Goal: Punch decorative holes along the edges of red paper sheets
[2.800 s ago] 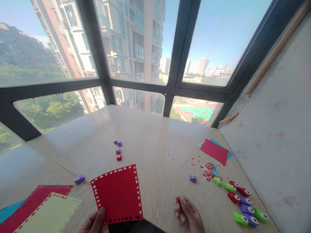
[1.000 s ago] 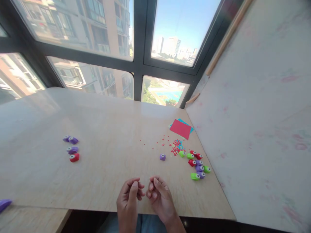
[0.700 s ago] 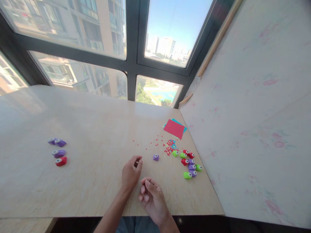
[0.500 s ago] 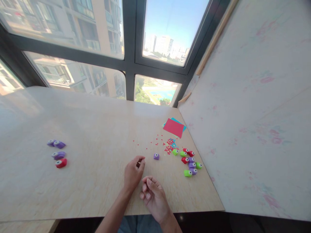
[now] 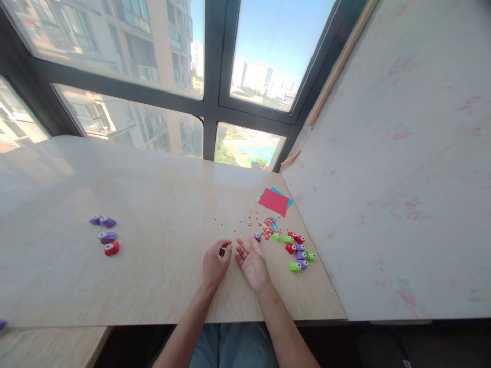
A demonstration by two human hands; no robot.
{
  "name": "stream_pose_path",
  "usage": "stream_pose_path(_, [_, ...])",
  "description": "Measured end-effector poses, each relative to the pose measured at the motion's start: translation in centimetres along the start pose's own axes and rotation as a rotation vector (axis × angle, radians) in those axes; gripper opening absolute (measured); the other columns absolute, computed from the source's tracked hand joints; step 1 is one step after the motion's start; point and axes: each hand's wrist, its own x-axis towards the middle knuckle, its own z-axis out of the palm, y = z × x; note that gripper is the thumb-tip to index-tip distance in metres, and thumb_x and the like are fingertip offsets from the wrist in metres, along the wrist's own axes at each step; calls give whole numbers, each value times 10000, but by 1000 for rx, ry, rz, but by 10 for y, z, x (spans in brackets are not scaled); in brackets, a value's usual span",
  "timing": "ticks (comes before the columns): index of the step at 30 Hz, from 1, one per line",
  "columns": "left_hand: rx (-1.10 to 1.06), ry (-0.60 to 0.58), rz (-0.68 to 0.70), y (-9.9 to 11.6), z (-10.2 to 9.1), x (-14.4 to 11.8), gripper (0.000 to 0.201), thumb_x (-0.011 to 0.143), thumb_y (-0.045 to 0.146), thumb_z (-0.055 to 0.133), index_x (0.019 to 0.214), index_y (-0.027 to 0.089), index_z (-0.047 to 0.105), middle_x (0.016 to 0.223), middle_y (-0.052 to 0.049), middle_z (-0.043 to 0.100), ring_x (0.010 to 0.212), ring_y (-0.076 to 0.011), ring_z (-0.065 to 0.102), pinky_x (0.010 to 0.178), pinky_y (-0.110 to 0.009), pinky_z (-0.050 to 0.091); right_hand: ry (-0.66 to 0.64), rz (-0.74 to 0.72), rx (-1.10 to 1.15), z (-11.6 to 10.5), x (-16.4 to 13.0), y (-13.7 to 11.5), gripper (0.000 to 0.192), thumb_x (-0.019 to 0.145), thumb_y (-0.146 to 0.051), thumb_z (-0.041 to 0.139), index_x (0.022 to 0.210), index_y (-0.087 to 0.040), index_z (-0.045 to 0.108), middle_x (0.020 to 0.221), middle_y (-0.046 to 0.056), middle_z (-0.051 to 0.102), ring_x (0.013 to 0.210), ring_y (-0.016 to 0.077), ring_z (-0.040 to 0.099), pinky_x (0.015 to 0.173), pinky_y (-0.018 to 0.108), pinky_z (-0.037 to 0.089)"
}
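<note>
My left hand point(image 5: 216, 263) rests on the pale wooden table point(image 5: 161, 204) near its front edge, thumb and forefinger pinched together; nothing shows clearly between them. Beside it, almost touching, my right hand point(image 5: 251, 260) lies palm up with the fingers spread and nothing in it. Its fingertips stop just short of a small purple paper punch point(image 5: 257, 237). To the right of that lies a cluster of several green, red and purple punches point(image 5: 297, 250).
Red and blue paper confetti point(image 5: 268, 224) is scattered behind the cluster. A red sheet on a blue sheet point(image 5: 273, 201) lies by the right wall panel point(image 5: 383, 179). A few purple punches and a red one point(image 5: 104, 234) sit far left. Windows rise behind the table.
The red punched card my left hand held is gone from view as my head turned right. Both hands came together, then my right hand opened palm up and reached toward the purple punch.
</note>
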Motion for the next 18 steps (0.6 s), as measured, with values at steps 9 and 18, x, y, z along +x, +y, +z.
stream_pose_path(9, [29,-31,60,-2,0,-4,275,850,353,473,909,177,675,841,-85,722,683,-190,655,658,-308,486,22,-108,0,-15,-33,9,644,744,-176,764,1285,-201,416,947,45,707,700,95,635,635,202,527])
stream_pose_path(18, [31,-38,72,-1,0,-5,262,851,346,486,903,178,680,815,-71,719,680,-186,660,656,-297,497,-66,-65,-235,-11,-25,4,573,718,-241,795,1196,-171,488,868,39,699,691,115,644,625,214,509])
